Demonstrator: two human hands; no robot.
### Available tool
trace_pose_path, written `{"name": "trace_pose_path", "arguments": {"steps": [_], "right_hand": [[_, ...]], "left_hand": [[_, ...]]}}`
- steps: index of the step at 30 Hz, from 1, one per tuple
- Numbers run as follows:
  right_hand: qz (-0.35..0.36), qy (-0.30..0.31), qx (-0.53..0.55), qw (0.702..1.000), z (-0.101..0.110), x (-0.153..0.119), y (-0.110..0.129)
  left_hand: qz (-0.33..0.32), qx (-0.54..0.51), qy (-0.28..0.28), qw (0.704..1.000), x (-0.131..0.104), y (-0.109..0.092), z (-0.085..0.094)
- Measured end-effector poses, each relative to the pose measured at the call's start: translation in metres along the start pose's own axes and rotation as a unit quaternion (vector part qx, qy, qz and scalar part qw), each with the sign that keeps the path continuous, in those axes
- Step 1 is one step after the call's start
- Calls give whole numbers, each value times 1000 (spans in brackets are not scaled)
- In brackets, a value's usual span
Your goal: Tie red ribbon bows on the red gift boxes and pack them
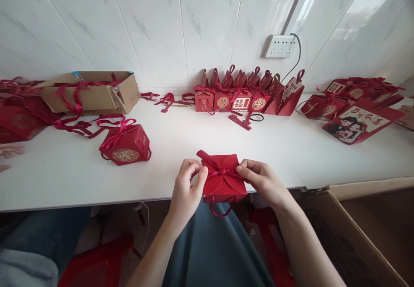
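Note:
A small red box (223, 188) sits at the table's front edge, its top flaps folded together and a rope handle hanging at the near side. A red ribbon (222, 171) is knotted across its top. At the box's left, my left hand (190, 183) pinches the ribbon between thumb and fingers. My right hand (258, 177) pinches the ribbon's other side at the right. Further left stands another red box (126, 147) with a ribbon bow on top and a gold round print.
Behind, red boxes (239, 101) line the wall. A cardboard carton (93, 95) with ribbons stands at the back left, more red boxes (355, 119) at the right. Another person's hand (11, 150) rests at the far left. A large open carton (365, 231) is at the lower right.

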State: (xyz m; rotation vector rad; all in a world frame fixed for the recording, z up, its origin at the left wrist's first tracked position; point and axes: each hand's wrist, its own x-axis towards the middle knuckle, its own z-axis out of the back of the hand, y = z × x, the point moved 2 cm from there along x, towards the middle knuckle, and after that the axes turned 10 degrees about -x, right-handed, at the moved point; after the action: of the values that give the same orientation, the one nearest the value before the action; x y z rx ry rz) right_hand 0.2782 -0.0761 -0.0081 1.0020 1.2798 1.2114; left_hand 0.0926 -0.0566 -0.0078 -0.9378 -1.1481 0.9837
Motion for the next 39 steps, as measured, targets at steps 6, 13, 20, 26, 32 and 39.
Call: {"name": "trace_pose_path", "arguments": {"steps": [6,13,20,26,32,39], "right_hand": [[9,17,82,996,3,4,-12],[22,3,74,997,4,5,-23],[89,-166,-205,961,27,-6,12],[176,-15,-410,895,0,29,53],[138,163,-429,878,-18,62,59],[149,201,-398,882,-21,70,59]], "left_hand": [[37,-62,-17,997,-1,6,-3],[71,-91,-56,992,-5,13,-8],[0,-19,-60,998,0,-1,10],[-186,143,49,971,4,-26,-5],[-189,226,84,952,3,-25,-14],[-167,231,90,954,4,-24,-14]]}}
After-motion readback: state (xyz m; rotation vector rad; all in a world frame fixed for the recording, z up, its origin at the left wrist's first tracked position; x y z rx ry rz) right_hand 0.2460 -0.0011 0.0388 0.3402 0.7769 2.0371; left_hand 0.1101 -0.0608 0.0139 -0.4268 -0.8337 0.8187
